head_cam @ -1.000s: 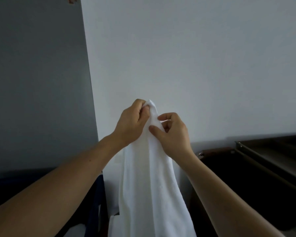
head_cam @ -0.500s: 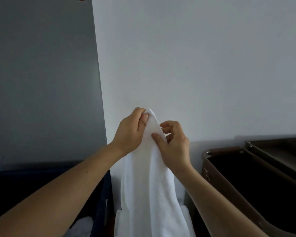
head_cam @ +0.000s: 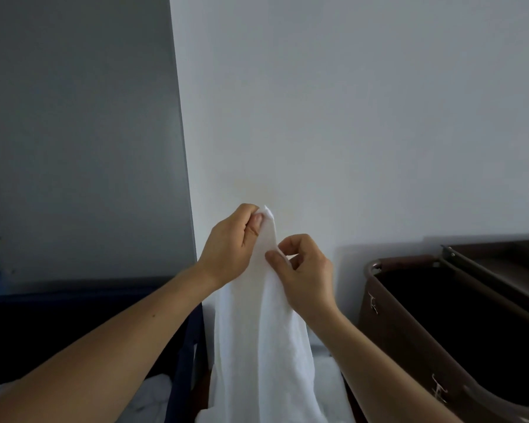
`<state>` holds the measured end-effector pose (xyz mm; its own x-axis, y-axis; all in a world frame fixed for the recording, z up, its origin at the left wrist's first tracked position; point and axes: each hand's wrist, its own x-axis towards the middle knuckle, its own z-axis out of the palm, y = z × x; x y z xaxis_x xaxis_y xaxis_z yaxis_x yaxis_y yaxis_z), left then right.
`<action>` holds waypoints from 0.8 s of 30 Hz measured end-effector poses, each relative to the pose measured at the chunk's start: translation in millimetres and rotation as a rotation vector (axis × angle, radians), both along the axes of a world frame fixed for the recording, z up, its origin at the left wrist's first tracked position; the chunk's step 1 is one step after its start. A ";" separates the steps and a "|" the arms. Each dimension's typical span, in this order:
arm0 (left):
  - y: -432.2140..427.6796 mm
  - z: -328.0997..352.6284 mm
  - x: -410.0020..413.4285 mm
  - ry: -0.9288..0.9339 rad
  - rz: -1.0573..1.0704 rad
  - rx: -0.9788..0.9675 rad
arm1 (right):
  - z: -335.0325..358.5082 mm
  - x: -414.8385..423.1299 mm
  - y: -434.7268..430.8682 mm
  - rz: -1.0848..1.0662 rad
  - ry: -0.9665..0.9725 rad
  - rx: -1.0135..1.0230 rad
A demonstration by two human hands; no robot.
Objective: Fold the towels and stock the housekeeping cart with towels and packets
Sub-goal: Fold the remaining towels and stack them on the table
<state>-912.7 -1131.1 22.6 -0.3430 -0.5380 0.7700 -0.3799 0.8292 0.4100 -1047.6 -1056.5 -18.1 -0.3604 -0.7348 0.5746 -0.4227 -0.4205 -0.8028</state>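
Observation:
A white towel [head_cam: 263, 340] hangs straight down in front of me, held up at its top. My left hand [head_cam: 231, 245] pinches the towel's top corner between thumb and fingers. Just below and to the right, my right hand [head_cam: 306, 270] pinches the towel's edge with thumb and forefinger. The towel's lower end runs out of view at the bottom. The brown housekeeping cart [head_cam: 409, 331] stands at the right, with a dark open bag and a shelf top [head_cam: 507, 264] beyond it.
A dark blue bin [head_cam: 184, 361] stands at the lower left with white linen [head_cam: 153, 398] inside it. More white cloth [head_cam: 330, 380] lies below the hanging towel. A white wall and a grey panel [head_cam: 74, 132] fill the view ahead.
My view has shifted to the left and down, so more of the brown cart shows. My right hand has slid a little down the towel's edge, away from my left hand.

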 end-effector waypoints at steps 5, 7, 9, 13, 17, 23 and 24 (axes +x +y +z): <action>3.3 -6.1 0.3 0.005 -0.013 -0.024 | -9.5 1.1 2.2 -0.068 0.014 -0.011; 4.4 -6.0 1.0 0.003 -0.012 -0.041 | -11.7 0.6 3.5 -0.073 -0.023 -0.031; 2.7 -4.3 3.4 0.017 -0.009 -0.036 | -15.9 -0.4 5.5 -0.052 -0.057 -0.020; -7.7 6.4 10.4 0.081 0.061 -0.020 | -39.1 -6.1 8.3 0.033 -0.151 0.057; -18.9 18.6 14.7 0.104 0.135 -0.030 | -54.2 -15.9 10.1 0.062 -0.143 0.114; -37.3 27.8 21.0 0.221 0.213 0.014 | -66.4 -37.3 19.2 0.230 0.207 0.453; -40.9 30.8 24.8 0.241 0.238 0.010 | -70.2 -43.7 22.1 0.238 0.219 0.484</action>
